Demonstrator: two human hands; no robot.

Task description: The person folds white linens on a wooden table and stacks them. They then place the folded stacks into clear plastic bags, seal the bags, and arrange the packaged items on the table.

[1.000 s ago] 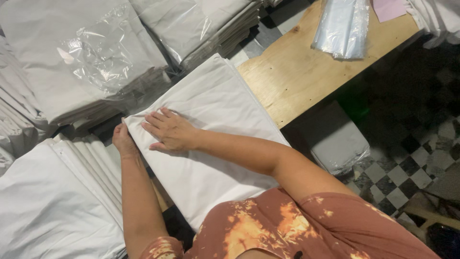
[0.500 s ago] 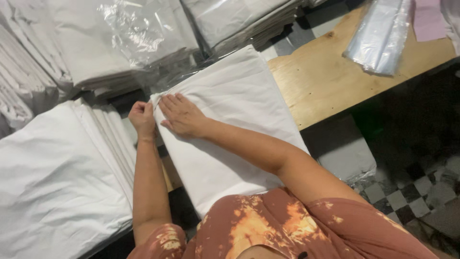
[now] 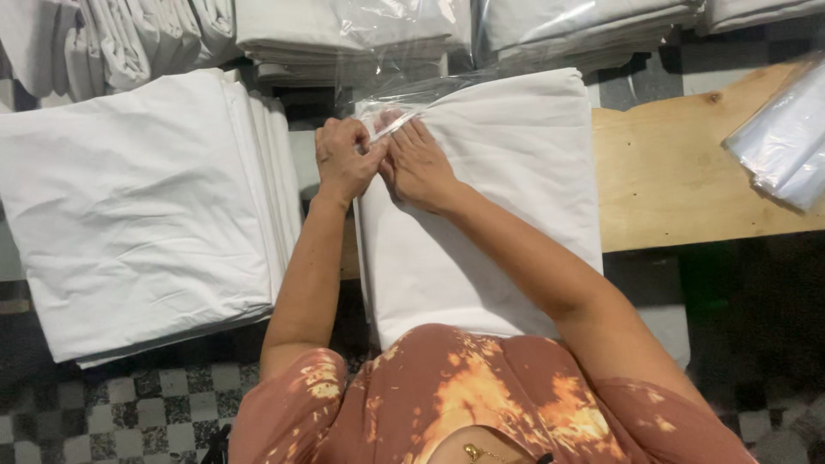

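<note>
A folded white cloth (image 3: 507, 172) lies in front of me, partly on a wooden table (image 3: 679, 172). A clear plastic bag (image 3: 412, 99) reaches over its far left corner. My left hand (image 3: 344, 159) is closed on the edge of that bag at the corner. My right hand (image 3: 418, 163) rests flat on the cloth right beside it, with its fingertips at the bag's edge. Whether the right hand also pinches the bag is hard to tell.
A stack of folded white cloths (image 3: 146, 206) lies to my left. More stacks, some in clear plastic (image 3: 344, 34), line the far side. A pile of clear plastic bags (image 3: 786, 142) sits on the table at the right. Below is a checkered floor (image 3: 112, 421).
The view has swung so the cloth lies straight ahead. Both hands have moved up to the cloth's far left corner, and the left hand has taken hold of the plastic bag's edge.
</note>
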